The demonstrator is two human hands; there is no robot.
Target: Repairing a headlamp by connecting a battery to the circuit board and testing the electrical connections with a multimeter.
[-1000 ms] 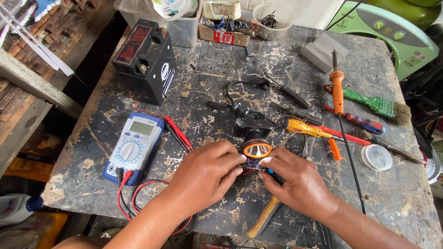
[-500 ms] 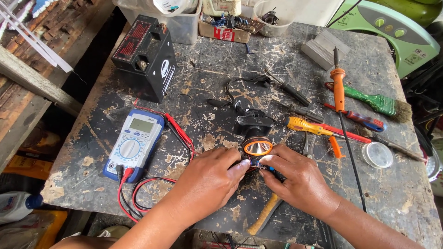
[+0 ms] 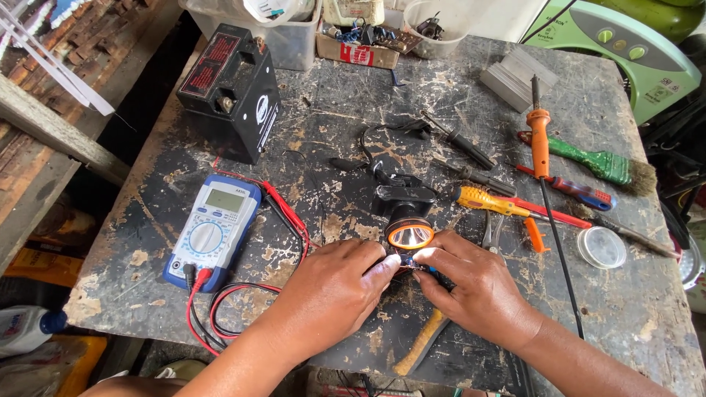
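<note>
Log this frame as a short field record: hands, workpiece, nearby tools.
left hand: fingers on a small part just below the lamp
right hand: fingers on the same part
workpiece: headlamp, orange-rimmed lens lit
meter: blue multimeter, red and black leads plugged in
battery: black battery, upper left
tools: orange soldering iron, green brush
surface: scarred workbench

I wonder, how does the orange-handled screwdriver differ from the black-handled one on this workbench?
The orange-handled screwdriver lies nearly straight away from the person, tip toward the far edge; the black-handled screwdriver lies diagonally, nearer the middle. The orange one sits beside a green-handled brush, the black one near a black headlamp. Both rest untouched on the scarred metal tabletop.
</note>
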